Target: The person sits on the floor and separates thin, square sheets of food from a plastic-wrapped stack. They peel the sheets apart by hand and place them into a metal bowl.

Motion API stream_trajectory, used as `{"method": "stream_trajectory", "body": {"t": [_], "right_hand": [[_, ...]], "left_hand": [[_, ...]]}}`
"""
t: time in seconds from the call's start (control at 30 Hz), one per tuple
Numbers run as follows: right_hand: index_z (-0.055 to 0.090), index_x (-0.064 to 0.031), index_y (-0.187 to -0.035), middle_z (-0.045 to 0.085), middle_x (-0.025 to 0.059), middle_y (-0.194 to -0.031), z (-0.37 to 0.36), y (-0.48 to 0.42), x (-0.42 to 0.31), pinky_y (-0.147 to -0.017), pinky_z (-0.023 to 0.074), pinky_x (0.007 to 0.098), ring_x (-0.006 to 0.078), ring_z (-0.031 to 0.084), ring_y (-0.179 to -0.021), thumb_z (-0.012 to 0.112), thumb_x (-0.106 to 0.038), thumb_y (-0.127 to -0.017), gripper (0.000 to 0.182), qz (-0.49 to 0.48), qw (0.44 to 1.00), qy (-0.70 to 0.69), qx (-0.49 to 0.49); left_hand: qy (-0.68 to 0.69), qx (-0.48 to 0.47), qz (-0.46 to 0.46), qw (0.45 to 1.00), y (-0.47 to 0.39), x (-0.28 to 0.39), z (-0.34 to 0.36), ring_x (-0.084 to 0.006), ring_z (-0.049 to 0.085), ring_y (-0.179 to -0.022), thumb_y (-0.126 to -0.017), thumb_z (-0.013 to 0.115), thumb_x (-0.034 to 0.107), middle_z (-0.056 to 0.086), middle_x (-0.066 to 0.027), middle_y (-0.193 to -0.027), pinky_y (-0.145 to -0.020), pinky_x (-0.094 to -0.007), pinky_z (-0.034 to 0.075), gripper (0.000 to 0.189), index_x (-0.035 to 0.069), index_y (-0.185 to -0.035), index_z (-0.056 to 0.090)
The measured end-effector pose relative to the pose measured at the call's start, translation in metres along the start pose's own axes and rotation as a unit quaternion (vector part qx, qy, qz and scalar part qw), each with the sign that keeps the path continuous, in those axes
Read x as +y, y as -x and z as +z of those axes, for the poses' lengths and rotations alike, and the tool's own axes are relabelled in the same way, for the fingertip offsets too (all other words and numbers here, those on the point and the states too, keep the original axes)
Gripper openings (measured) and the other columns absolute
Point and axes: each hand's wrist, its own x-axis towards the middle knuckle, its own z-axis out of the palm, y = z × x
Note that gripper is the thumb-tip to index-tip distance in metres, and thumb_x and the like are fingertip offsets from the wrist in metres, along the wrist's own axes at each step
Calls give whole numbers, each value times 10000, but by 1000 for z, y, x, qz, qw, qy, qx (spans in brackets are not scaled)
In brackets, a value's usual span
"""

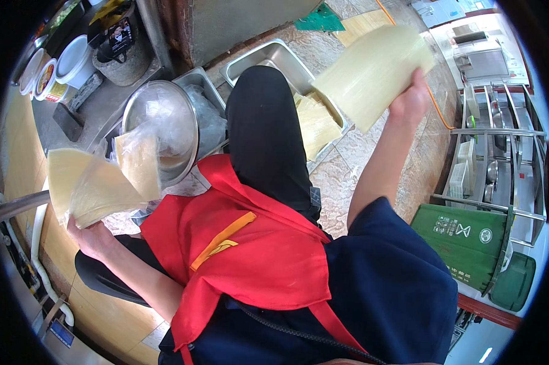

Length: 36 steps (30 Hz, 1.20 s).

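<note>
My right hand (410, 101) grips the edge of a pale yellow sheet (372, 70), which looks like tofu skin and is slightly blurred. It is held up over the right side of a rectangular steel pan (297, 52). More folded yellow sheets (318, 121) lie in that pan, partly hidden by my knee. At the left, my left hand (91, 238) holds a fanned stack of similar sheets (103, 185), with clear plastic film against it. Beyond that hand, another sheet piece (140, 166) in clear plastic overlaps the rim of a round steel bowl (193, 118).
Clear plastic bags (203, 118) fill a second steel pan beside the bowl. White lidded tubs (76, 59) and a stone-like pot (124, 68) with a phone (119, 36) stand at upper left. A green bin (461, 246) and metal shelving (498, 132) are at right. An orange cord (439, 109) crosses the floor.
</note>
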Motion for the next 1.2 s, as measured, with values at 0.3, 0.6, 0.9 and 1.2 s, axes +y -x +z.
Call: {"method": "stream_trajectory", "body": {"t": [0.3,0.6,0.9,1.2], "right_hand": [[627,61,-1094,681,218,-946,-265,71,231,-802,517,409,299,666,-874,662,-350,-877,466,228,697,674,92],[617,4,-1104,676,55,-984,101,106,97,-794,503,276,143,637,-877,579,-118,-965,188,-28,941,252,-224],[568,-56,-1178,624,143,-1103,256,314,107,-935,477,405,312,596,-1060,732,-149,-809,414,-121,810,169,-549],[598,-43,-859,640,162,-741,238,315,127,-619,496,405,346,637,-682,625,-109,-851,71,111,695,108,-702]], "left_hand": [[-31,-23,-18,999,13,-2,14,-335,547,-1158,-904,589,222,552,-201,-1251,-968,-461,470,472,-87,-1249,498],[-13,-138,-45,989,33,-25,20,-241,574,-1153,-906,620,76,595,-111,-1254,-969,-408,474,430,54,-1322,514],[23,-247,-87,965,80,-10,32,-230,613,-1116,-988,539,106,638,-114,-1209,-951,-376,498,281,-17,-1237,581],[46,-190,-107,975,68,-32,22,-224,615,-1083,-1006,526,181,639,-109,-1181,-942,-370,491,312,-9,-1251,560]]}}
